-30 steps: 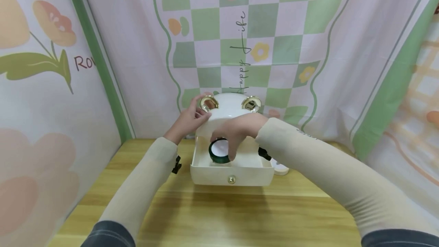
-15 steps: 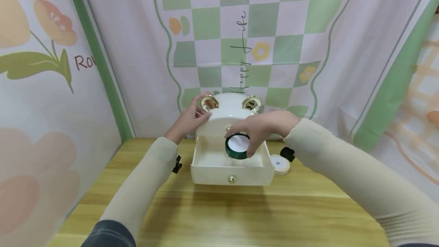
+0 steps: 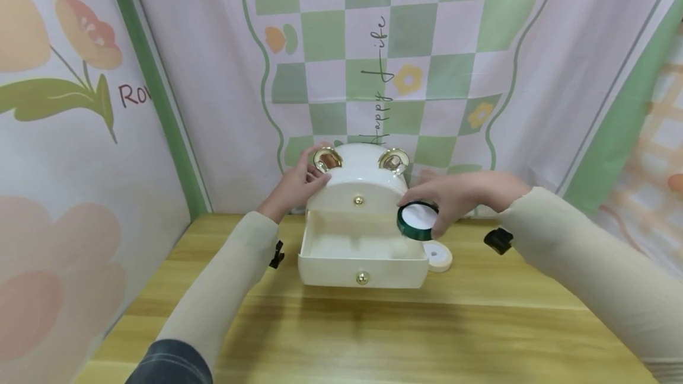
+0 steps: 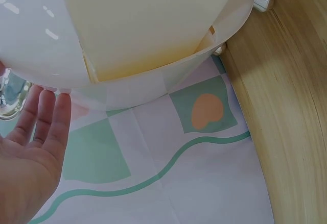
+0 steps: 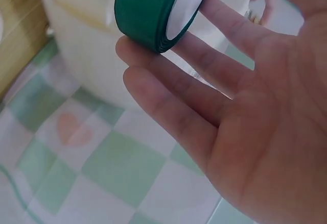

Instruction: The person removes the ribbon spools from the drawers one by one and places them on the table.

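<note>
A roll of dark green ribbon point(image 3: 412, 231) with a white flat side is pinched by my right hand point(image 3: 461, 194), in the air by the right edge of the drawer. In the right wrist view the ribbon point(image 5: 145, 12) lies between the fingers. My left hand point(image 3: 297, 185) touches the left side of a white bear-shaped storage box point(image 3: 360, 165), beside its gold-rimmed ear point(image 3: 328, 160). The left wrist view shows this hand's fingers point(image 4: 47, 114) fairly straight, their tips against the box. The box's lower drawer point(image 3: 363, 271) is pulled out, its gold knob facing me.
A cream-coloured roll point(image 3: 439, 256) lies on the wooden table point(image 3: 341, 330), just right of the drawer. The upper drawer point(image 3: 341, 197) is pushed in. A checked curtain point(image 3: 322, 34) hangs right behind the box, with more printed cloth at both sides.
My right hand has lifted the green ribbon roll from over the drawer and carried it to the right. The left hand stays at the box's side.
</note>
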Available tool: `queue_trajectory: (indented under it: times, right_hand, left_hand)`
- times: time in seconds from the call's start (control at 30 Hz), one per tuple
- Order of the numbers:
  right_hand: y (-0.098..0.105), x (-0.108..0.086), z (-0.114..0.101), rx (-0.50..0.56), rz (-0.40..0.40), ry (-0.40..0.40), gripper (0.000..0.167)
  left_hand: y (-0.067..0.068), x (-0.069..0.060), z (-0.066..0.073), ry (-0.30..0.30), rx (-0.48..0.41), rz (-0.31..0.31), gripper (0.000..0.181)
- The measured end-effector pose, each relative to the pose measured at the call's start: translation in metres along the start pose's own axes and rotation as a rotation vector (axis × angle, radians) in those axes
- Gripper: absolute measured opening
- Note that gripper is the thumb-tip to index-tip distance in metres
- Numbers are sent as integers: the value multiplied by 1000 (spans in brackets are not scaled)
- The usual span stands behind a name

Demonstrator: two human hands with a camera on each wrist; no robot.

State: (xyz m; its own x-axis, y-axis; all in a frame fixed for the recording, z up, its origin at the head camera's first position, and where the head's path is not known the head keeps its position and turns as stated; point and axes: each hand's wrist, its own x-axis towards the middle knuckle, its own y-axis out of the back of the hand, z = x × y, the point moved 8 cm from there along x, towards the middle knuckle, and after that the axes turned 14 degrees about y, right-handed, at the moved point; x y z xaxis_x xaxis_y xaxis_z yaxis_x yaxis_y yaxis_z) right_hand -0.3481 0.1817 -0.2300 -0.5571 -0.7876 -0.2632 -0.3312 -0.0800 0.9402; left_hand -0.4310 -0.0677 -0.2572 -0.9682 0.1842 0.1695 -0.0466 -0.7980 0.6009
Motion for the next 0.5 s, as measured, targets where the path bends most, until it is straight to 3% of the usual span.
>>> queue_trajectory:
  times: [0.17, 0.37, 0.5]
  right_hand:
    - [-5, -18, 22, 113, 3, -70, 81]
    - [-16, -35, 52, 165, 28, -100, 81]
    - [-30, -44, 74, 189, 54, -161, 84]
  left_hand:
    - [0, 0, 2, -3, 4, 1, 71]
    - [-1, 1, 1, -11, -3, 0, 71]
    - [-1, 1, -2, -14, -1, 0, 72]
